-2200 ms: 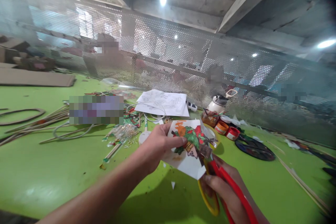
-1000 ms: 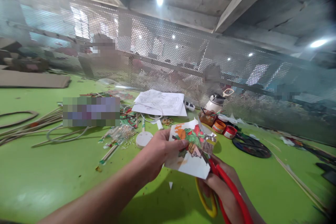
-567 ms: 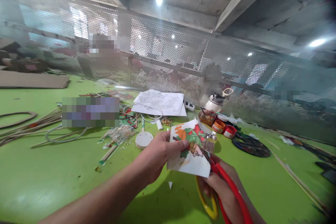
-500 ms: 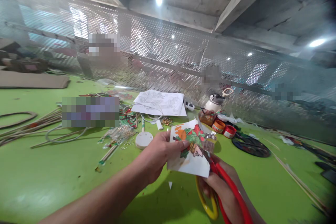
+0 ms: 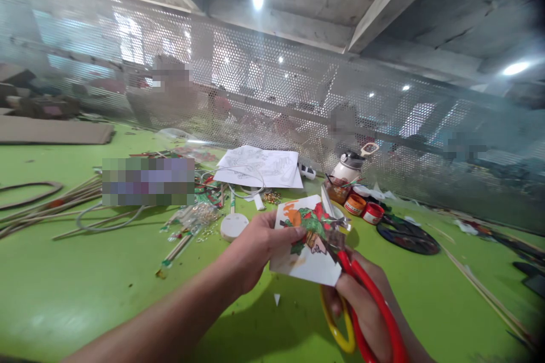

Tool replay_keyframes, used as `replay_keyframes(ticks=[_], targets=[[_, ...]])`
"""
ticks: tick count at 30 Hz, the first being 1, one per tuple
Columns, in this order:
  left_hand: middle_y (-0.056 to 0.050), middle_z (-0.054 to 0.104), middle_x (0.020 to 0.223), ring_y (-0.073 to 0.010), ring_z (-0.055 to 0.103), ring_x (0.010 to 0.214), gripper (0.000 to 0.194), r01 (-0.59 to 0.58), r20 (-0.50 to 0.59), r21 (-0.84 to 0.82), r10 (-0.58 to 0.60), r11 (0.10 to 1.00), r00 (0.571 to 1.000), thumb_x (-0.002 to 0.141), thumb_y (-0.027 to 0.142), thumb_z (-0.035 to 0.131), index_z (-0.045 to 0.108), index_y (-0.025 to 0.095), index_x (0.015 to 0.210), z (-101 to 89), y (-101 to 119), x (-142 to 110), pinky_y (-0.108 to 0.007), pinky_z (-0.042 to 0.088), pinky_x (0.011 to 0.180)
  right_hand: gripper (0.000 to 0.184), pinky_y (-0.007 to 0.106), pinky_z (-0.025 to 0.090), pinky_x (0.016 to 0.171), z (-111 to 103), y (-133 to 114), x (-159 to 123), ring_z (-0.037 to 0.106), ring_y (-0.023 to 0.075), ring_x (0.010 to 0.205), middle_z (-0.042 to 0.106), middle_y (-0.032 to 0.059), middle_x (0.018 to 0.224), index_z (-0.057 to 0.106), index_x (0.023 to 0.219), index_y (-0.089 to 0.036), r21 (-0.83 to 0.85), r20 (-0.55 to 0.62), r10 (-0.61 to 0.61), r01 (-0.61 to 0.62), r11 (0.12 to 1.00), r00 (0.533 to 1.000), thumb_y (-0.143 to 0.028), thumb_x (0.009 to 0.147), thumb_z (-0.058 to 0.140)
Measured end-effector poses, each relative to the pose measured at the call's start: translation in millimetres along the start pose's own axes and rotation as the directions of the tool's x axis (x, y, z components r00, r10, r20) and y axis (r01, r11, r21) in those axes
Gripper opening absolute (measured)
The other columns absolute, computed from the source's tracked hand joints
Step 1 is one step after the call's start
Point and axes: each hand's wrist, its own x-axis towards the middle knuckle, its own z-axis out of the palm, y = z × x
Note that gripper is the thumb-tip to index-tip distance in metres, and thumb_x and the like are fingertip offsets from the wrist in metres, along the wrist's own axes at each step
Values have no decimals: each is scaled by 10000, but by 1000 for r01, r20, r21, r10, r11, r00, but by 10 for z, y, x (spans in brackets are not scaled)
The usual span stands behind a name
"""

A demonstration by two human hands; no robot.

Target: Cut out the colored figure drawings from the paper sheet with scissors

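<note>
Between the thumb and fingers of my left hand (image 5: 259, 244) is a white sheet of paper (image 5: 293, 266) with a colourful drawing in green, red and orange. My right hand (image 5: 361, 295) is closed around a pair of scissors (image 5: 374, 300) with red handles; the lower part of one loop is yellow. The scissor blades reach the right side of the paper, beside the drawing, and part of them is hidden by it. A small white paper scrap (image 5: 277, 299) lies on the table below the sheet.
On the green table (image 5: 179, 317) are printed line drawings (image 5: 264, 165), a round white object (image 5: 234, 227), thin sticks (image 5: 55, 207), orange and red paint pots (image 5: 355, 204), a dark palette (image 5: 406, 236) and a kettle-like bottle (image 5: 347, 167). A perforated screen (image 5: 255, 85) stands behind.
The scissor blades have shifted slightly against the paper's right side, with the upper blade appearing more spread. The paper has tilted a little; my left hand keeps its hold.
</note>
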Motion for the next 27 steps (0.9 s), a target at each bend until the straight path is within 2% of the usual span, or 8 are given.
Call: replay_keyframes(ticks=[4, 7, 11, 14, 18, 22, 24, 27], targets=[[-130, 726, 807, -215, 676, 656, 363, 10, 28, 58, -11, 998, 1000, 597, 263, 807, 695, 108, 906, -51, 27, 24, -341, 547, 652, 209, 314, 510, 683, -88, 37, 192, 623, 226, 743, 681, 49, 784, 681, 908, -179, 58, -39, -68, 70, 996, 997, -341, 776, 671], [-116, 728, 800, -187, 657, 616, 343, -3, 70, 152, -8, 988, 997, 590, 234, 795, 698, 119, 898, -78, 51, 32, -298, 524, 592, 306, 392, 501, 842, -206, 98, 342, 632, 284, 944, 697, 74, 1010, 697, 976, -205, 74, -45, -66, 70, 995, 997, -408, 748, 704], [-70, 721, 754, -172, 647, 608, 321, 21, 155, 351, -80, 936, 985, 606, 183, 749, 703, 138, 920, -108, 60, 31, -274, 508, 570, 321, 397, 510, 805, -323, 59, 346, 646, 250, 838, 701, 54, 942, 688, 1045, -210, 84, -12, -55, 56, 995, 998, -443, 836, 614], [-51, 722, 747, -165, 647, 611, 220, 46, 267, 525, -216, 850, 939, 630, 164, 725, 700, 151, 848, -130, 46, 33, -260, 499, 563, 319, 328, 493, 787, -318, -103, 229, 623, 216, 877, 682, 19, 953, 669, 1097, -244, 59, 35, -78, 76, 995, 996, -369, 805, 699], [-32, 711, 722, -157, 630, 601, 159, 10, 292, 632, -250, 775, 923, 634, 165, 736, 679, 163, 782, -122, 45, 26, -245, 473, 544, 423, 287, 466, 625, -251, -239, 121, 573, 177, 710, 616, -18, 762, 613, 1196, -226, -204, 194, -61, 101, 974, 979, -317, 795, 713], [-33, 701, 730, -168, 621, 588, 371, -8, 293, 559, -189, 829, 937, 625, 206, 775, 678, 169, 980, -128, 101, 56, -267, 456, 549, 436, 268, 461, 575, -219, -181, 115, 549, 165, 657, 598, -29, 709, 632, 1175, -206, -173, 178, -79, 110, 979, 981, -225, 747, 712], [-53, 700, 755, -177, 629, 614, 443, -24, 202, 449, -76, 893, 976, 658, 281, 779, 653, 161, 1065, -173, 131, 108, -280, 460, 574, 444, 257, 474, 597, -224, -142, 130, 561, 160, 680, 620, -28, 740, 649, 1148, -214, -112, 102, -115, 126, 986, 988, -163, 713, 724], [-78, 682, 766, -169, 620, 660, 372, -56, 37, 138, 51, 989, 998, 776, 447, 673, 663, 130, 972, -232, 122, 189, -287, 468, 629, 443, 240, 467, 593, -251, -91, 168, 551, 134, 652, 612, -41, 757, 637, 1158, -237, -56, -76, -182, 178, 982, 980, -137, 731, 698]])
